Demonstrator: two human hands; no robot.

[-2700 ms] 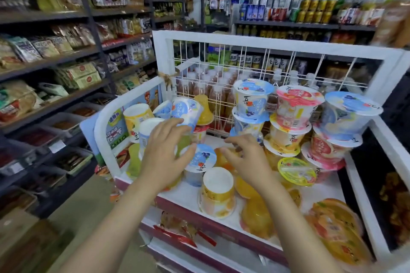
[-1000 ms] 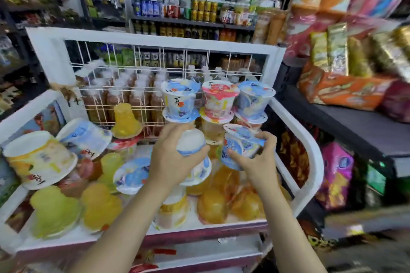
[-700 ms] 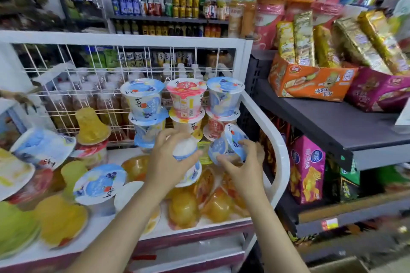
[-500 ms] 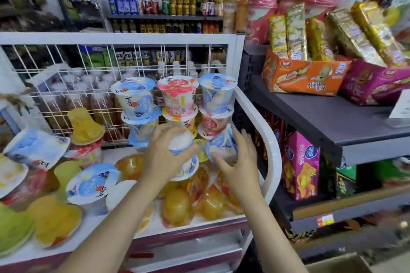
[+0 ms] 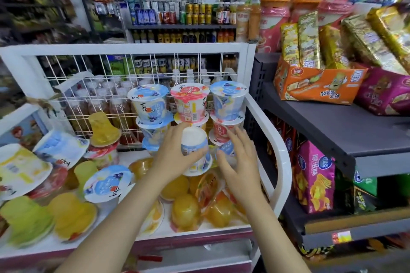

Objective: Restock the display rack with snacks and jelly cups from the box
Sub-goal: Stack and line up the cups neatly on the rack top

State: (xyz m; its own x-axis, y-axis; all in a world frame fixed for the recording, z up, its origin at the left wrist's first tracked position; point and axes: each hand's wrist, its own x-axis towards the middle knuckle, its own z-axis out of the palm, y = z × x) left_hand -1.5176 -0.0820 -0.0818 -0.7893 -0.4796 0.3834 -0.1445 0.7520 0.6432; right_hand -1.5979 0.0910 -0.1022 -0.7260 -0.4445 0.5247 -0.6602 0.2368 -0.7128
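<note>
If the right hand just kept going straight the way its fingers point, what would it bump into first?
Most likely the blue-lidded jelly cup just beyond the right hand; its fingertips already look to be at it. Behind stands the stack of cups. Depth is hard to judge.

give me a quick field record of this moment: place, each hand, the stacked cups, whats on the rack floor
place: shop aisle, white display rack with wire back
left hand: grips an upside-down blue jelly cup
right hand: fingers spread, on a blue cup low at the rack's right end
stacked cups: blue-lid cup, pink-lid cup, second blue-lid cup on top, more beneath
rack floor: loose yellow and orange jelly cups, several tipped over
right of rack: grey shelf with an orange snack box
</note>
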